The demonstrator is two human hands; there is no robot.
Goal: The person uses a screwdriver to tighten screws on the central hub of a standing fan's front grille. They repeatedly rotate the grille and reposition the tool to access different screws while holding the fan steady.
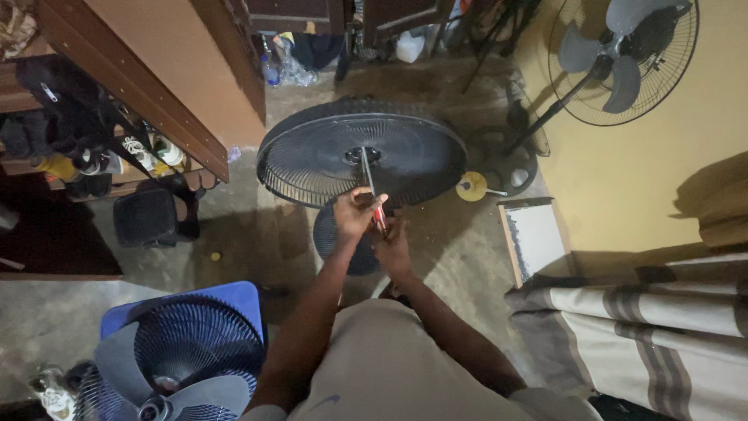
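A black round fan grille (312, 160) lies face-up on the concrete floor in front of me. A long screwdriver (366, 168) with a red handle points down into the grille's dark hub (354, 154). My left hand (352, 214) grips the handle near its top. My right hand (393, 245) sits just below and right of it, fingers curled at the handle's lower end. A dark round fan base (331, 242) shows beneath my hands.
A standing fan (623, 58) leans by the yellow wall at upper right. Another fan with grey blades rests on a blue stool (195, 300) at lower left. A wooden cabinet (156, 78), a small black stool (146, 217), a yellow round part (471, 187) and a striped cloth (654, 327) surround me.
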